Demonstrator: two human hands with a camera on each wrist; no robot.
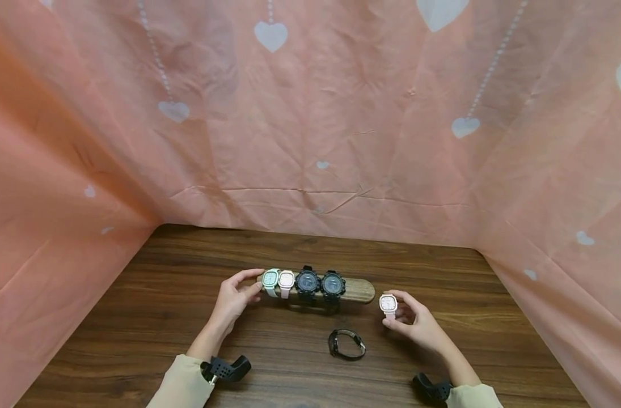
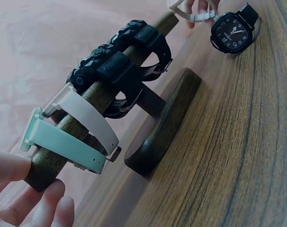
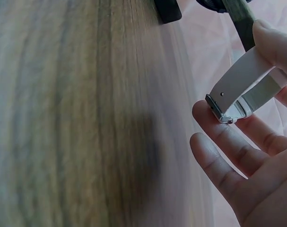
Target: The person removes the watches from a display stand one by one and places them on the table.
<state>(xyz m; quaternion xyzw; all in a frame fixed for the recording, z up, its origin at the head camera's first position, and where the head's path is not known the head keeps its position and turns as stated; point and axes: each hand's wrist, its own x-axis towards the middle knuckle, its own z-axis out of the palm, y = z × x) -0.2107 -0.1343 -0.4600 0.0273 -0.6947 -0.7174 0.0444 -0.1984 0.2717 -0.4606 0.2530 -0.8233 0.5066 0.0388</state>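
A wooden watch stand (image 1: pixel 360 290) holds a row of watches on its bar. From the left come a mint green watch (image 1: pixel 270 278), a pale pink watch (image 1: pixel 287 280), then two chunky black watches (image 1: pixel 307 281). My left hand (image 1: pixel 232 300) grips the bar's left end, thumb and fingers around the tip (image 2: pixel 43 172) in the left wrist view. Just off the bar's right end, my right hand (image 1: pixel 416 322) pinches another pale pink watch (image 1: pixel 388 304) upright, dial toward me. Its buckled strap (image 3: pixel 242 78) forms a loop in the right wrist view, overlapping the bar's end.
A black watch with a square dial (image 2: pixel 233 32) lies on its side on the dark wooden table (image 1: pixel 279 362), in front of the stand. Pink cloth (image 1: pixel 310 124) with white hearts hangs around the table's back and sides. Black wrist mounts (image 1: pixel 231 369) sit at both sleeves.
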